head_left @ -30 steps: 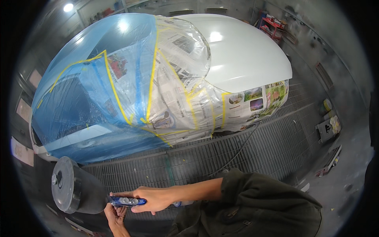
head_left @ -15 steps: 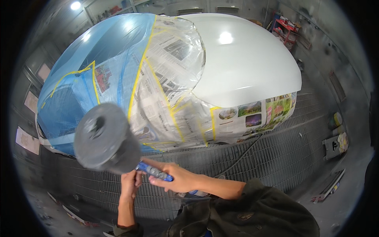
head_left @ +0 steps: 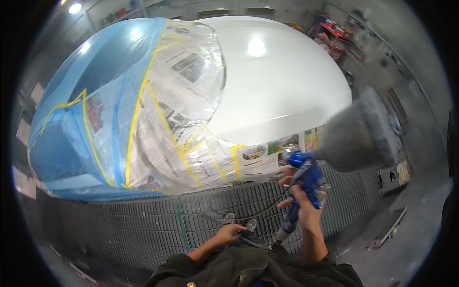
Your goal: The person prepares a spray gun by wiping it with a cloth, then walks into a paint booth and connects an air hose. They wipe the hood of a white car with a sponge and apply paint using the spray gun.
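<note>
My right hand (head_left: pixel 306 201) grips a blue spray gun (head_left: pixel 308 179) with a large grey cup (head_left: pixel 356 138) tilted sideways, partly blurred, in front of the white hood (head_left: pixel 272 71). A fitting and hose hang below its handle. My left hand (head_left: pixel 228 233) is closed on the dark hose (head_left: pixel 248 237) near my body. The car is masked with blue plastic sheeting (head_left: pixel 62 148) on the left and newspaper under clear film (head_left: pixel 162 129), bordered by yellow tape (head_left: pixel 142 87). Printed pages (head_left: pixel 256 162) cover the side below the hood.
A grated floor (head_left: pixel 134 220) lies under my feet (head_left: pixel 250 225). A red rack (head_left: pixel 334 36) stands behind at right, a grey case (head_left: pixel 392 177) sits at the right wall, and a long metal piece (head_left: pixel 387 227) lies on the floor at lower right.
The spray gun has swung from lower left up to the right and turned. My left hand has left the gun and sits lower, at the hose. The view has shifted.
</note>
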Tool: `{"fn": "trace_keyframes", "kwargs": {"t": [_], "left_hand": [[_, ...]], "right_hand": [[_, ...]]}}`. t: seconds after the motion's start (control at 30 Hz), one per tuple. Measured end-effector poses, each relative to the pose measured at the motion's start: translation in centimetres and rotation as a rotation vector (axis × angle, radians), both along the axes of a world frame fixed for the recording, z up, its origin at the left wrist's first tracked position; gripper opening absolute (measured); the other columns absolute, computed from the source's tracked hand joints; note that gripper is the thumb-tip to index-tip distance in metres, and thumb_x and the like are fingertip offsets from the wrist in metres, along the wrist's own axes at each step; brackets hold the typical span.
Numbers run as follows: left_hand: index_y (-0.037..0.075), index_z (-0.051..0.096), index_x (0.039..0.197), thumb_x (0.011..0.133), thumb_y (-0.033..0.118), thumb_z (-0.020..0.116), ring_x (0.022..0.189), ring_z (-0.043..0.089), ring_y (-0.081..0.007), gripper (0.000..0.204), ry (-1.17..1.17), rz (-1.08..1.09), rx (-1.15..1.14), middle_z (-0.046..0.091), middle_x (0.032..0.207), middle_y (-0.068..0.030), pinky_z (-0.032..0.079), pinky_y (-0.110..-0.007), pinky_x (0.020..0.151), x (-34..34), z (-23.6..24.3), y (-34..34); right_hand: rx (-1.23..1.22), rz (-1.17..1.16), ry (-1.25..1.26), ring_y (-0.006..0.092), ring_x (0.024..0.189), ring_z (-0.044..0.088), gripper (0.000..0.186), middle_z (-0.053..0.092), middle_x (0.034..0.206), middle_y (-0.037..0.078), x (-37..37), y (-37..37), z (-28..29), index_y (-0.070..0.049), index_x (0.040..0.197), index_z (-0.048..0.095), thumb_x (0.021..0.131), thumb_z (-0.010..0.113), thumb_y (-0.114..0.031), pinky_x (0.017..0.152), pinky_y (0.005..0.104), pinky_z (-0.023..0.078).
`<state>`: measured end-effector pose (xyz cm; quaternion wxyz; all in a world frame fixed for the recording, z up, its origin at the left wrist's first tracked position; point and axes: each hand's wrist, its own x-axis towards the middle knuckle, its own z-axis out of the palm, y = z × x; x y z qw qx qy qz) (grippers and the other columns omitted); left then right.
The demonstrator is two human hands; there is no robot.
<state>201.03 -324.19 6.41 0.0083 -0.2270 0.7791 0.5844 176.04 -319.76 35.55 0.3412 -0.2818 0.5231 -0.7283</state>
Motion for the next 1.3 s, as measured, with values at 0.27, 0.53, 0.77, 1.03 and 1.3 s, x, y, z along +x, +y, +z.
{"fn": "trace_keyframes", "kwargs": {"t": [0.27, 0.53, 0.77, 1.03, 1.3], "left_hand": [[0.014, 0.067, 0.107, 0.074, 0.005, 0.065, 0.11, 0.055, -0.034, 0.034, -0.128, -0.649, -0.229, 0.064, 0.108, -0.01, 0.049, -0.045, 0.088, -5.1, -7.3, -1.6], [0.01, 0.07, 0.099, 0.084, 0.016, 0.06, 0.088, 0.065, -0.0407, 0.018, -0.53, -0.618, -0.465, 0.069, 0.093, -0.0181, 0.05, -0.049, 0.071, -3.2, -11.5, -7.7], [0.01, 0.071, 0.102, 0.083, 0.023, 0.065, 0.092, 0.066, -0.0387, 0.023, -0.782, -0.675, -0.386, 0.07, 0.101, -0.0166, 0.052, -0.05, 0.075, -8.1, -17.5, -6.5], [0.004, 0.071, 0.087, 0.086, 0.021, 0.064, 0.081, 0.066, -0.0393, 0.018, -0.588, -0.698, -0.482, 0.069, 0.085, -0.0176, 0.052, -0.049, 0.069, -23.8, -9.6, 5.2], [0.009, 0.073, 0.089, 0.087, 0.02, 0.059, 0.075, 0.067, -0.0379, 0.018, -0.485, -0.684, -0.486, 0.069, 0.082, -0.0169, 0.052, -0.047, 0.066, -36.0, -7.2, 9.1]], "right_hand": [[0.033, -0.777, 0.094, 0.0194, 0.099, 0.064, 0.04, 0.063, 0.119, 0.017, -4.0, 8.2, 1.0, 0.003, 0.134, 0.048, 0.094, 0.051, -0.004, 0.048, 0.0285, 0.06], [0.199, -1.353, 0.125, 0.0133, 0.089, 0.063, 0.033, 0.066, 0.112, 0.011, -10.6, 20.0, 0.7, 0.001, 0.127, 0.054, 0.095, 0.054, -0.008, 0.044, 0.0243, 0.054], [0.069, -1.28, 0.106, 0.0134, 0.09, 0.064, 0.035, 0.066, 0.112, 0.011, -18.1, 30.9, -1.5, 0.001, 0.127, 0.055, 0.094, 0.056, -0.008, 0.045, 0.0234, 0.054], [0.068, -0.697, 0.09, 0.0201, 0.082, 0.062, 0.036, 0.06, 0.104, 0.016, -29.2, 39.6, -4.0, 0.005, 0.121, 0.052, 0.092, 0.058, -0.015, 0.044, 0.0267, 0.054], [0.089, -0.255, -0.164, 0.0277, 0.091, 0.065, 0.081, 0.062, 0.107, 0.02, -38.5, 40.5, -5.6, 0.006, 0.132, 0.044, 0.084, 0.07, -0.054, 0.053, 0.0334, 0.058]]}}
